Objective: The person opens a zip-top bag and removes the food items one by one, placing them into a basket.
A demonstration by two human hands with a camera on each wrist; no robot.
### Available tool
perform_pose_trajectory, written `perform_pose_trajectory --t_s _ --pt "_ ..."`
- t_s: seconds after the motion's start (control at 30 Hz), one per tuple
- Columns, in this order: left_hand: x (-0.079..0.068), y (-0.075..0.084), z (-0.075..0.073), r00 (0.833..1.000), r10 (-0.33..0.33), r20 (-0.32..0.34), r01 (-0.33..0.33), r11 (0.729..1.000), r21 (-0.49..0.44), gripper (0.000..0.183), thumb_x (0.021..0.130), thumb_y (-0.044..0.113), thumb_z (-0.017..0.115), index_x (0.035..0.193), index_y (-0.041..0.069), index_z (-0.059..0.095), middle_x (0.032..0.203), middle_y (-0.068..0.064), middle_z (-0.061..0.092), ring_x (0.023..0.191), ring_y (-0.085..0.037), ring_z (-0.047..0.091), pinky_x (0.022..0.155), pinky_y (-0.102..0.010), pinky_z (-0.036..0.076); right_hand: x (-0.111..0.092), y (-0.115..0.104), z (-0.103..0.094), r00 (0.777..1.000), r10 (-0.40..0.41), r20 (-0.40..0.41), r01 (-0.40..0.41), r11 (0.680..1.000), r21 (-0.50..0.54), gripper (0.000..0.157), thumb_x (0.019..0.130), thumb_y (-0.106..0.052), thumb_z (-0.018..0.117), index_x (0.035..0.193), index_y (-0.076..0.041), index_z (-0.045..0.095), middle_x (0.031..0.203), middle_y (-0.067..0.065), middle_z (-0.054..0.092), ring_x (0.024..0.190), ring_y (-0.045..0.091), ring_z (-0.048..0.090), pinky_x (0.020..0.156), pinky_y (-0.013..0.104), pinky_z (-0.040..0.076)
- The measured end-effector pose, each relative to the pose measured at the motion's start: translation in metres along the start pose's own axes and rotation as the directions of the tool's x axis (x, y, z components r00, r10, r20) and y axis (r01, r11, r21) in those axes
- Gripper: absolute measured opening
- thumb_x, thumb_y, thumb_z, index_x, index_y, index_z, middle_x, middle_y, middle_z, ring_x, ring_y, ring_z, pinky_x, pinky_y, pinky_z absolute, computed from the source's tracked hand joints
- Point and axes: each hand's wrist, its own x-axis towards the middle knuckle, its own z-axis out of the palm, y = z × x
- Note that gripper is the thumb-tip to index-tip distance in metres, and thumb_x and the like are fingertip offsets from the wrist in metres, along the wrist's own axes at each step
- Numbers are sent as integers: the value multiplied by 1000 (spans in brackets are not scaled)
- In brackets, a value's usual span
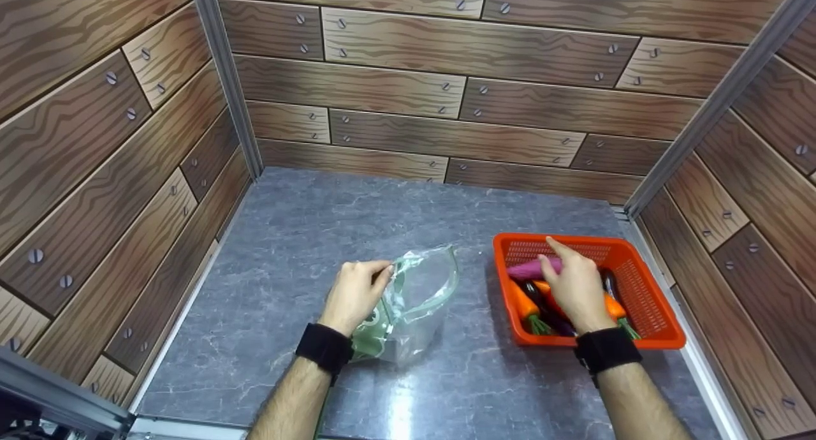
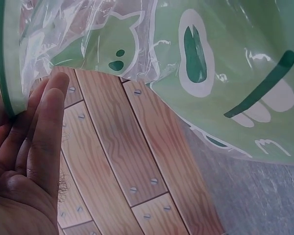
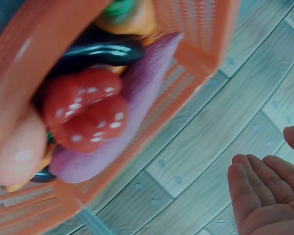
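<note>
My left hand (image 1: 357,293) pinches the rim of a clear plastic bag (image 1: 414,338) with a green cartoon print, its mouth spread wide. Close up in the left wrist view, the bag's green edge strip (image 2: 7,63) runs between thumb and fingers. Over the red plastic basket (image 1: 639,287) hovers my right hand (image 1: 579,290), fingers extended and holding nothing. Beneath it lie a long purple vegetable (image 1: 526,270), orange carrots (image 1: 524,303) and dark eggplants (image 1: 610,282). The right wrist view also shows a red bell pepper (image 3: 88,110) among them. My right hand hides part of the contents.
A grey marbled tabletop (image 1: 306,217) lies under everything. Wood-patterned panels (image 1: 395,95) wall it in at the back and both sides, with metal corner posts (image 1: 226,76). The basket stands close to the right wall.
</note>
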Motion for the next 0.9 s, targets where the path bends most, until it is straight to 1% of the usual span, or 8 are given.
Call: perform_pose_trajectory --t_s 0.07,0.13,0.2,0.27,0.37,0.5,0.67,0.9 --pt "0 0 0 1000 -1 1 1 1000 -1 23 117 18 73 128 7 90 98 -6 89 72 -7 66 72 -32 66 -1 -8 2 1000 -29 -11 29 999 16 48 114 -17 77 160 -4 71 72 4 44 54 7 26 52 31 30" --pt "0 0 0 1000 -1 0 1 1000 -2 23 117 18 73 128 7 90 97 -5 88 71 -7 65 71 -32 65 -2 -16 4 998 -63 -28 64 997 33 47 112 -15 79 157 -4 73 75 11 60 52 3 24 52 29 30" --pt "0 1 0 1000 -1 -1 1 1000 -2 23 117 17 74 128 7 90 96 -6 88 71 -7 65 70 -31 65 -2 -23 6 994 -100 -43 102 993 52 46 111 -12 81 155 -3 75 94 20 80 51 -1 23 53 27 31" --pt "0 1 0 1000 0 1 0 1000 -3 22 116 17 74 127 7 90 96 -6 88 71 -7 65 70 -31 65 -3 -31 8 990 -130 -47 133 989 63 45 110 -10 81 154 -2 75 118 25 86 50 -2 25 54 27 33" --pt "0 2 0 1000 -1 3 1 1000 -2 22 116 17 74 127 7 90 99 -7 90 73 -7 68 72 -32 67 -5 -43 12 986 -165 -38 167 984 63 45 110 -9 81 154 -2 75 138 26 84 53 -2 44 58 27 48" --pt "0 3 0 1000 -7 8 7 1000 -3 22 116 17 74 128 7 90 102 -8 91 76 -8 71 75 -34 69 -8 -58 17 981 -192 -12 192 979 62 46 111 -10 81 155 0 74 148 25 80 66 15 69 83 43 70" --pt "1 3 0 1000 -4 7 4 1000 7 22 116 18 74 128 8 90 99 -6 90 75 -8 70 74 -35 69 -11 -72 25 975 -224 -3 223 972 71 45 110 -11 82 154 0 75 149 24 80 79 32 80 92 54 71" --pt "1 5 0 1000 10 2 -10 1000 20 22 117 19 74 128 9 91 89 -1 84 70 -6 62 68 -30 61 -18 -87 37 951 -310 -13 310 948 77 43 108 -12 85 148 2 78 145 24 82 128 44 83 113 56 67"
